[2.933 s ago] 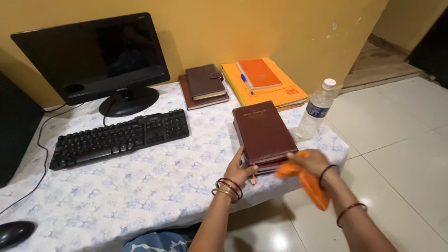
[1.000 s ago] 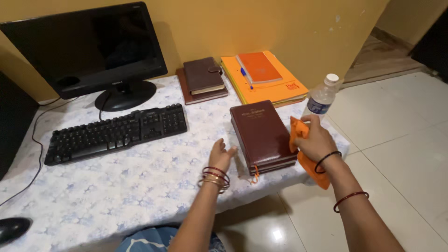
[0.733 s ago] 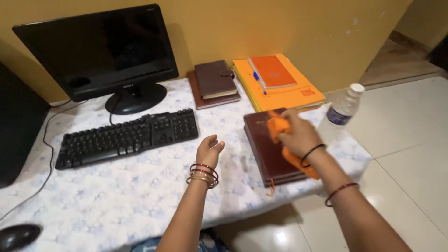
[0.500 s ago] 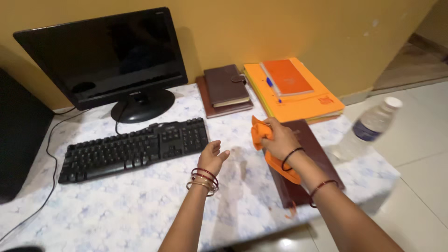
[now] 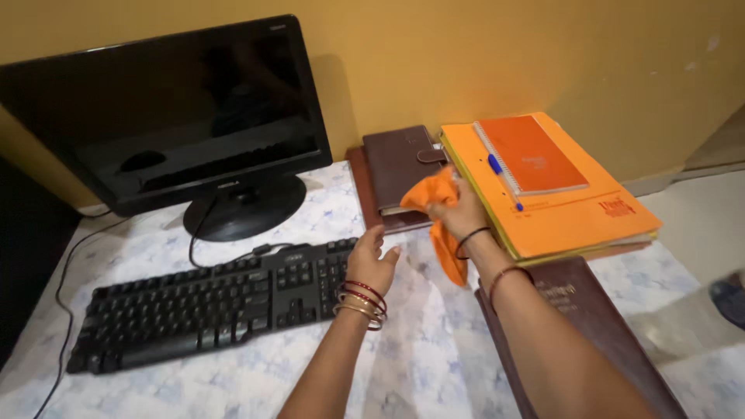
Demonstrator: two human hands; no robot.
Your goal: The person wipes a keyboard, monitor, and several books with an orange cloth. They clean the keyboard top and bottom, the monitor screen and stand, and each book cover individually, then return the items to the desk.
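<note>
Two hands work just in front of the brown diary [image 5: 397, 163], a leather-look book with a snap strap that lies on a second brown book against the yellow wall. Gripped in the closed right hand [image 5: 454, 211] is a soft, crumpled orange cloth [image 5: 436, 213]; its upper fold touches the diary's near edge and its tail hangs down toward the tablecloth [image 5: 419, 349]. Open and holding nothing, the left hand [image 5: 372, 260] hovers with fingers loosely spread, in front of the diary and just beside the right end of the black keyboard [image 5: 209, 306]. Between keyboard and diary a narrow strip of pale, blue-flowered cloth lies bare. Right of the diary, touching it, a flat stack of orange folders [image 5: 574, 209] carries a spiral orange notebook [image 5: 531, 155] and a blue pen [image 5: 500, 172]. Nearer the person than the folders lies a thick maroon book [image 5: 597, 326] with a smooth cover, partly under the right forearm. Left of the diary stands the glossy black monitor [image 5: 163, 116] on its round foot.
</note>
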